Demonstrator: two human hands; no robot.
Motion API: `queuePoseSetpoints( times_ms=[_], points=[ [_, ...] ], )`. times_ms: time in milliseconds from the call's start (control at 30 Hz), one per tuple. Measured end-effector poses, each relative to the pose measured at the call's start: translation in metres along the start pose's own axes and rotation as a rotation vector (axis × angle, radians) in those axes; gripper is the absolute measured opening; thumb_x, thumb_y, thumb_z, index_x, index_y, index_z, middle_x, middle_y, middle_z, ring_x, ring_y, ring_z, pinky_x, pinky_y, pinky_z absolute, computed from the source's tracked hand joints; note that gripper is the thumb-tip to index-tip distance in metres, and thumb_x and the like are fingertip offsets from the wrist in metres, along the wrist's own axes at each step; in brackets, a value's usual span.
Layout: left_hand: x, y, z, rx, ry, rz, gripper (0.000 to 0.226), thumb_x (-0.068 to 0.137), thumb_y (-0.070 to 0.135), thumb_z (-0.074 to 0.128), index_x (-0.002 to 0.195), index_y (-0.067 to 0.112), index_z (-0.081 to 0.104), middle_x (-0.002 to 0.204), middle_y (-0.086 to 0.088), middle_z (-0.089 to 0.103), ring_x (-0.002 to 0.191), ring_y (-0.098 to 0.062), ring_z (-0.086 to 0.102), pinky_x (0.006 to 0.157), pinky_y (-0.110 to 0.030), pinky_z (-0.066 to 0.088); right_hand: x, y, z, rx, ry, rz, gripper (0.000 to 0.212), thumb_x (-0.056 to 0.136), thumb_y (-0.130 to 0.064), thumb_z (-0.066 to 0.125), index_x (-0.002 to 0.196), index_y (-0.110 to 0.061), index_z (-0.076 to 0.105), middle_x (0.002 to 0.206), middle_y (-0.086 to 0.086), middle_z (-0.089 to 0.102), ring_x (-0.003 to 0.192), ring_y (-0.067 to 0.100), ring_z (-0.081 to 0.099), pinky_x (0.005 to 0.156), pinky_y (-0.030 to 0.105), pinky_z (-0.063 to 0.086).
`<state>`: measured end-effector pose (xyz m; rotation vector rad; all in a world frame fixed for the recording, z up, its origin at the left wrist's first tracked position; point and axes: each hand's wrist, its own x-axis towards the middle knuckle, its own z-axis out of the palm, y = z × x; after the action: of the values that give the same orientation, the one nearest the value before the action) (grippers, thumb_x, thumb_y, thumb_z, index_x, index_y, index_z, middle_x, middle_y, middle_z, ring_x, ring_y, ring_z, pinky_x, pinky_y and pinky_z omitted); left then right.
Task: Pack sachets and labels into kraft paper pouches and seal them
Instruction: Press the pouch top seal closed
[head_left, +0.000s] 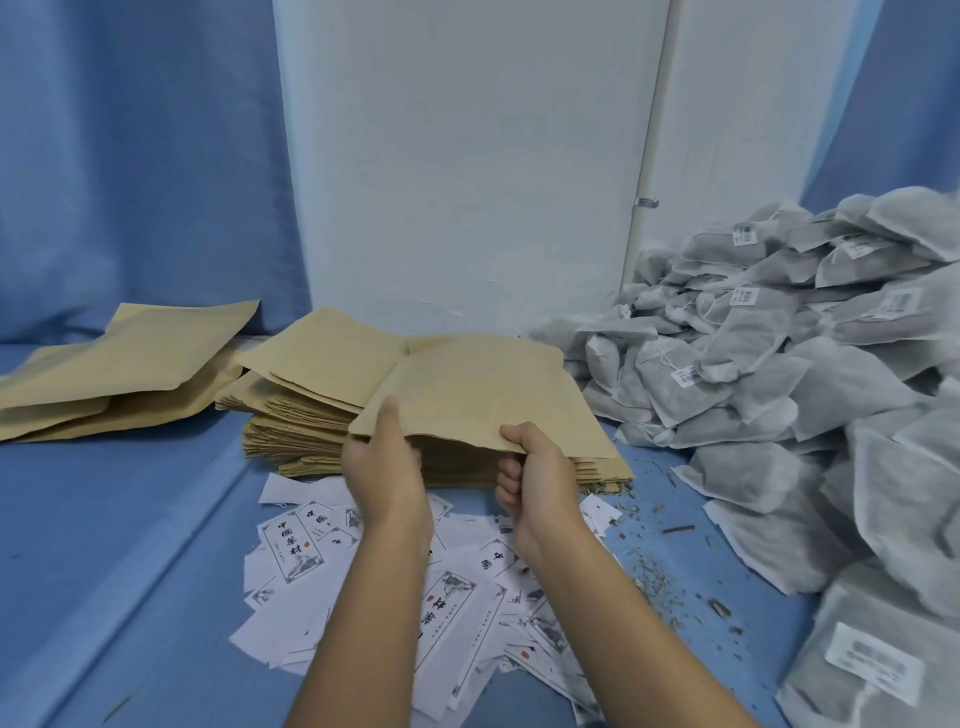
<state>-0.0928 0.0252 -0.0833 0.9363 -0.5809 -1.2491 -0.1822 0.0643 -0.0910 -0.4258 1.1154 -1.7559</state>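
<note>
Some loose kraft pouches (119, 364) are spread at the far left of the blue surface (130, 519). In the middle, the top pouch (467, 395) of the stack (291, 436) is held at its near edge by the left hand (387, 467) and pinched by the right hand (540, 478), beyond scattered labels (457, 597). At the right, sachets (779, 364) are heaped.

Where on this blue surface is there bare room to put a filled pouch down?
Bare blue cloth lies near left, bordered by the loose pouches, the pouch stack and the labels. The right is crowded with sachets and crumbs.
</note>
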Motion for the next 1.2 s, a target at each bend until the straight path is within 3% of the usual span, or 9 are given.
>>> queuePoseSetpoints(
  times_ms=[100,200,300,433,667,833,933,1033,1200],
  points=[
    [-0.009,-0.001,0.011,-0.109,-0.18,-0.203,0.03,0.089,0.004,0.059,0.118,0.001,0.055,0.109,-0.014,0.065,0.091,-0.025,0.063,0.06,-0.029,0.056,-0.003,0.004,0.003,-0.06,-0.045,-0.022,0.023,0.085,-0.011,0.056,0.066,-0.016,0.043,0.042,-0.005,0.028,0.036,0.007,0.021,0.036,0.017,0.02],
    [-0.018,0.0,0.017,-0.084,-0.28,-0.279,0.028,0.091,-0.007,0.048,0.118,-0.009,0.05,0.101,-0.023,0.061,0.079,-0.031,0.06,0.051,-0.03,0.053,-0.004,0.003,0.002,-0.139,-0.034,-0.028,0.021,0.084,-0.018,0.058,0.066,-0.014,0.049,0.044,-0.001,0.036,0.037,0.01,0.028,0.038,0.019,0.023],
    [-0.011,0.007,0.013,-0.137,-0.238,-0.271,0.032,0.089,-0.014,0.045,0.121,-0.012,0.049,0.105,-0.022,0.058,0.086,-0.031,0.059,0.063,-0.036,0.053,-0.005,0.0,0.001,-0.099,0.078,-0.057,0.02,0.086,-0.03,0.058,0.081,-0.011,0.059,0.053,0.002,0.054,0.036,0.011,0.045,0.037,0.019,0.034],
    [0.004,0.019,0.001,-0.152,-0.187,-0.236,0.033,0.086,-0.016,0.047,0.118,-0.006,0.052,0.106,-0.021,0.062,0.084,-0.028,0.063,0.061,-0.033,0.053,-0.008,-0.008,0.002,0.166,0.103,-0.024,0.003,0.087,-0.011,0.059,0.086,-0.009,0.059,0.075,0.01,0.064,0.05,0.019,0.061,0.04,0.021,0.047],
    [0.031,0.063,-0.021,-0.302,-0.162,-0.131,0.029,0.088,-0.008,0.054,0.112,0.007,0.058,0.098,-0.008,0.067,0.085,-0.021,0.066,0.059,-0.03,0.055,-0.008,-0.013,0.036,0.079,-0.125,-0.022,0.017,0.089,0.003,0.058,0.088,-0.014,0.062,0.092,0.007,0.068,0.068,0.016,0.067,0.047,0.019,0.051],
    [0.063,0.124,-0.029,-0.564,-0.22,0.036,0.023,0.093,0.004,0.055,0.115,0.01,0.058,0.112,-0.009,0.067,0.097,-0.022,0.067,0.083,-0.04,0.056,0.006,-0.021,0.135,0.029,-0.332,-0.091,0.023,0.093,0.004,0.051,0.111,-0.007,0.061,0.102,0.009,0.066,0.086,0.021,0.063,0.053,0.018,0.053],
    [0.097,0.161,-0.038,-0.577,-0.232,0.038,0.034,0.097,0.024,0.052,0.128,0.01,0.051,0.121,-0.012,0.063,0.108,-0.025,0.062,0.097,-0.046,0.048,0.01,-0.018,0.204,-0.148,-0.407,-0.092,0.026,0.099,-0.011,0.048,0.12,0.004,0.054,0.102,0.012,0.06,0.081,0.019,0.059,0.071,0.026,0.053],
    [0.126,0.17,-0.055,-0.441,-0.09,-0.08,0.039,0.1,0.034,0.043,0.135,0.015,0.047,0.13,-0.007,0.058,0.116,-0.025,0.057,0.096,-0.043,0.046,0.023,-0.003,0.23,-0.722,-0.306,-0.315,0.051,0.097,-0.046,0.046,0.115,0.002,0.053,0.098,0.009,0.055,0.092,0.025,0.051,0.074,0.026,0.04],
    [0.128,0.134,-0.076,-0.229,0.185,-0.091,0.034,0.099,0.027,0.045,0.131,0.015,0.052,0.127,-0.001,0.058,0.114,-0.016,0.056,0.093,-0.024,0.043,0.036,0.014,0.18,-0.985,-0.23,-0.593,0.045,0.096,-0.024,0.048,0.138,-0.007,0.047,0.141,0.007,0.05,0.13,0.021,0.044,0.1,0.022,0.029]
  ],
)
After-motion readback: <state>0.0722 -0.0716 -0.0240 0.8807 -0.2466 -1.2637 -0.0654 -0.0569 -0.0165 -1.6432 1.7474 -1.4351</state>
